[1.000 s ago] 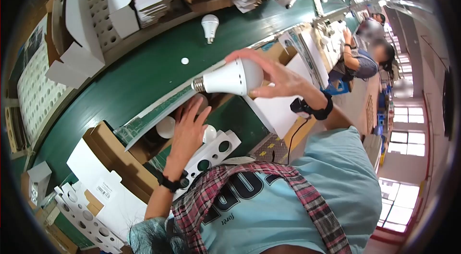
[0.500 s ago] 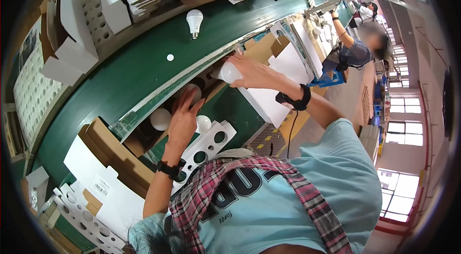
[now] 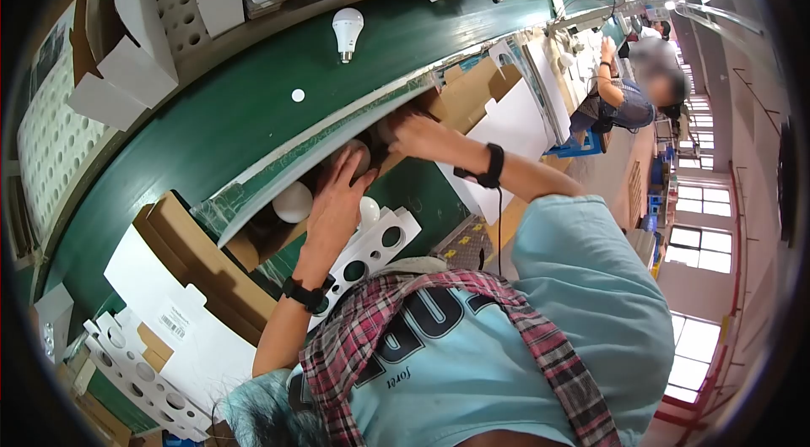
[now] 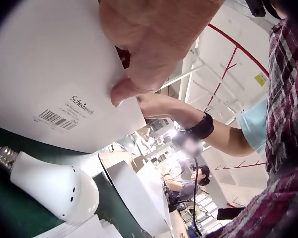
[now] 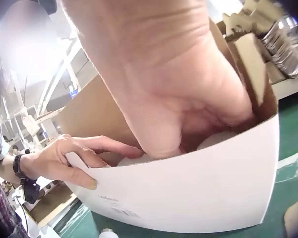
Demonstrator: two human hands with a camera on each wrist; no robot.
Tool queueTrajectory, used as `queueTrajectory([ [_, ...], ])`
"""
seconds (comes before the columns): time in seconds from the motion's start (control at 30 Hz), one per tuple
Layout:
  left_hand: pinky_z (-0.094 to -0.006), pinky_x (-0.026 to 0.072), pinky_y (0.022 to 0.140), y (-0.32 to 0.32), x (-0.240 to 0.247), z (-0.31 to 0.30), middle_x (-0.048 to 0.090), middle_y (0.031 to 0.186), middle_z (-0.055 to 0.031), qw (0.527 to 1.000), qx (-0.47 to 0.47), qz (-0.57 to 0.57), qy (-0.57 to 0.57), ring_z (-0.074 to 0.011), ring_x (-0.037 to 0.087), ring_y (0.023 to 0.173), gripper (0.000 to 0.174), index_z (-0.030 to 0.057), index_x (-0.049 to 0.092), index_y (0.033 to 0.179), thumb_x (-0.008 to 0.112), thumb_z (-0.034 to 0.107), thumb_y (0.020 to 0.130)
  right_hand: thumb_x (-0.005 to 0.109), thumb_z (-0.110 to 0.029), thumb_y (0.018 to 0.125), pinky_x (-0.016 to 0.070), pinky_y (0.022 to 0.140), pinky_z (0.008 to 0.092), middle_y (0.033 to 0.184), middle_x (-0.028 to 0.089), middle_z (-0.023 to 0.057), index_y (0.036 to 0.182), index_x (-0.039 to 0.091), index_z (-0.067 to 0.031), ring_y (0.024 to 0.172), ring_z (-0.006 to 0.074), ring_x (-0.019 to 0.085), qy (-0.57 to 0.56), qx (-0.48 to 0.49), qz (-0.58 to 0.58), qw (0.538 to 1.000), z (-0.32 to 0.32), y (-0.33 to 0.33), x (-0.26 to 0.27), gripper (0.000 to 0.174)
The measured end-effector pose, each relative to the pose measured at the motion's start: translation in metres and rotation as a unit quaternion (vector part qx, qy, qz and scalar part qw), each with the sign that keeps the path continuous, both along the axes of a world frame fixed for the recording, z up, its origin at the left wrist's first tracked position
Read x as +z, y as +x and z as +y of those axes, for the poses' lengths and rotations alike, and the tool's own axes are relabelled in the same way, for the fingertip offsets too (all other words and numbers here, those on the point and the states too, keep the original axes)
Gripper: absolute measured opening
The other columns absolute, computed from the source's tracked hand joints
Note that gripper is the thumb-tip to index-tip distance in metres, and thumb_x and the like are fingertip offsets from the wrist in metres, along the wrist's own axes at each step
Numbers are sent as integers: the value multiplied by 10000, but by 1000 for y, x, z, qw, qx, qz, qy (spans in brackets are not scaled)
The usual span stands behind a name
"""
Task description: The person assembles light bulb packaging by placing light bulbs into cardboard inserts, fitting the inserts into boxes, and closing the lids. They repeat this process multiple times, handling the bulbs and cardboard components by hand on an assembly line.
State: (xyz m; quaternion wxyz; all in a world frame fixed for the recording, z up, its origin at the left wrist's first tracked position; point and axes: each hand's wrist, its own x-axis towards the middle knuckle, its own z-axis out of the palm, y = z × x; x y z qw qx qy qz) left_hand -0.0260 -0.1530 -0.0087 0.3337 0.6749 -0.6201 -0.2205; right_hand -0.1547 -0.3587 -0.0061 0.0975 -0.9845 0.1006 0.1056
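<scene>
An open white cardboard box (image 5: 203, 183) holds several white light bulbs, with one bulb's dome (image 3: 293, 202) showing at its left end. My left hand (image 3: 335, 211) grips the near wall of this box, thumb against the printed outside and fingers over the edge, close to a second bulb (image 3: 359, 158). Inside the right end, my right hand (image 3: 429, 140) holds a bulb (image 5: 216, 140) by its dome, fingers pointing down. The bulb's base is hidden in the box. Just outside the near wall lies another bulb (image 4: 54, 186) on its side.
A single bulb (image 3: 347, 33) and a small white disc (image 3: 298, 96) lie on the green bench (image 3: 228, 130). Beside the box are a holed white insert (image 3: 392, 236) and an open carton (image 3: 181, 303). Other cartons line the back; a person (image 3: 624, 101) works farther right.
My right hand has lowered a bulb from above the bench into the right end of the box. The left hand has stayed at the box's near wall.
</scene>
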Motion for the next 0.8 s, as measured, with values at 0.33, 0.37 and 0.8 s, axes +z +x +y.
queueTrajectory([
  [0.33,-394,384,1039,-2,2,-2,453,1362,-105,1000,10,0,8,-287,395,1298,421,76,640,1111,547,-58,723,570,-177,891,506,764,291,992,672,73,1132,603,-67,858,176,649,246,-118,-18,962,-121,78,139,268],
  [0.37,-395,386,1037,-1,2,-2,456,1359,-105,1000,13,-1,12,-289,399,1296,419,78,642,1107,551,-56,721,595,-167,862,506,786,301,1064,642,67,1153,587,-80,926,185,623,169,-39,-36,984,-139,87,112,304],
  [0.8,-427,414,998,0,5,-1,453,1381,-78,994,29,32,101,-338,435,1253,425,133,645,1130,614,-9,731,695,-79,697,271,1093,465,1204,532,32,1128,586,-150,1242,302,386,-107,340,-75,931,-159,170,-90,450],
])
